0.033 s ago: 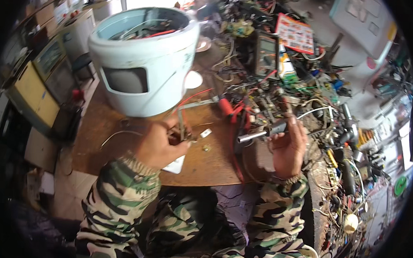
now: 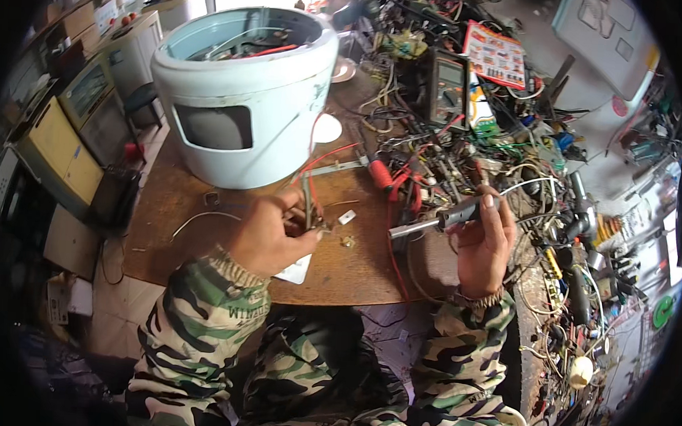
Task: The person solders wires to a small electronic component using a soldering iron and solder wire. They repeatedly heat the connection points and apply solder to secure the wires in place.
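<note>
My left hand (image 2: 273, 231) is closed around a thin grey metal piece (image 2: 307, 202), which stands up between thumb and fingers. A small part at the fingertips is mostly hidden. Red wire runs close behind this hand. In my right hand (image 2: 486, 246) is a soldering iron (image 2: 460, 211) with a dark handle, its metal barrel pointing left. The barrel's end is apart from the left hand, above the wooden table (image 2: 354, 271). Between the hands lie a small white block (image 2: 347, 217) and a tiny yellowish lump (image 2: 347, 243). A white flat piece (image 2: 296, 269) shows below the left hand.
A large pale-blue round housing (image 2: 244, 159) with a square opening stands behind my left hand. Heaped wires and parts cover the table's right side, with a multimeter (image 2: 449, 92) and red-handled probe (image 2: 379, 172). A white disc (image 2: 328, 129) lies beside the housing.
The soldering iron's handle has come up slightly, with my right fingers nearer around it. My left hand keeps its hold. The whole view has shifted a little.
</note>
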A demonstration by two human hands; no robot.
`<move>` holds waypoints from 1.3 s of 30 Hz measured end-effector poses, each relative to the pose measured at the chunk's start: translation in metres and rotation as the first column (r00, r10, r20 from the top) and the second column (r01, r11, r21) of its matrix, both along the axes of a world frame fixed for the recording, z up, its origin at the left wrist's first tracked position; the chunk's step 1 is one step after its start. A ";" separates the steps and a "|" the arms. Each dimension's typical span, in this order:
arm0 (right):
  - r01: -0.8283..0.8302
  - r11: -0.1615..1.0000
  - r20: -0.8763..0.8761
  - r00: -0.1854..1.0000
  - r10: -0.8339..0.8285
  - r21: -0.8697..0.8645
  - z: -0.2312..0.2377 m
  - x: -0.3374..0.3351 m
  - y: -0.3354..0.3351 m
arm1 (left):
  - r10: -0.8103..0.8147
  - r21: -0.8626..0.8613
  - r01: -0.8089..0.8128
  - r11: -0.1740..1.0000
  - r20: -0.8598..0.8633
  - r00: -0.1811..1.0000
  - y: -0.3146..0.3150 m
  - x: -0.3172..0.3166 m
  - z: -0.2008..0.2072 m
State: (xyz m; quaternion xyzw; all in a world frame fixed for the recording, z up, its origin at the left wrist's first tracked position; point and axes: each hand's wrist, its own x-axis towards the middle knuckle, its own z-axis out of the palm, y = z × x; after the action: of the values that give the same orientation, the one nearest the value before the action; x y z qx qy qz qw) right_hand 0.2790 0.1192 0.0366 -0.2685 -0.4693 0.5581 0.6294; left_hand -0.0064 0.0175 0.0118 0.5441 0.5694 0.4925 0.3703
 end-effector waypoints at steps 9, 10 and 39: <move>-0.064 0.998 0.093 0.994 0.063 0.012 -0.022 -0.017 0.005 | 0.032 0.007 -0.032 0.999 -0.008 0.999 -0.008 -0.003 -0.001; -0.081 0.997 0.079 0.994 0.081 -0.002 -0.025 -0.018 0.008 | 0.031 0.003 -0.031 1.000 -0.010 0.999 -0.007 -0.003 -0.002; -0.615 0.705 0.882 0.471 -0.033 0.355 0.120 -0.102 -0.014 | 0.001 0.084 -0.003 0.996 0.020 1.000 -0.004 -0.006 -0.010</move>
State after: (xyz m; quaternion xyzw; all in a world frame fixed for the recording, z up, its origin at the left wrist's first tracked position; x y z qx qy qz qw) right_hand 0.1773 0.1054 0.1567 -0.1809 -0.9100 0.2690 0.2586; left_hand -0.0124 0.0132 0.0022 0.5538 0.5449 0.5218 0.3523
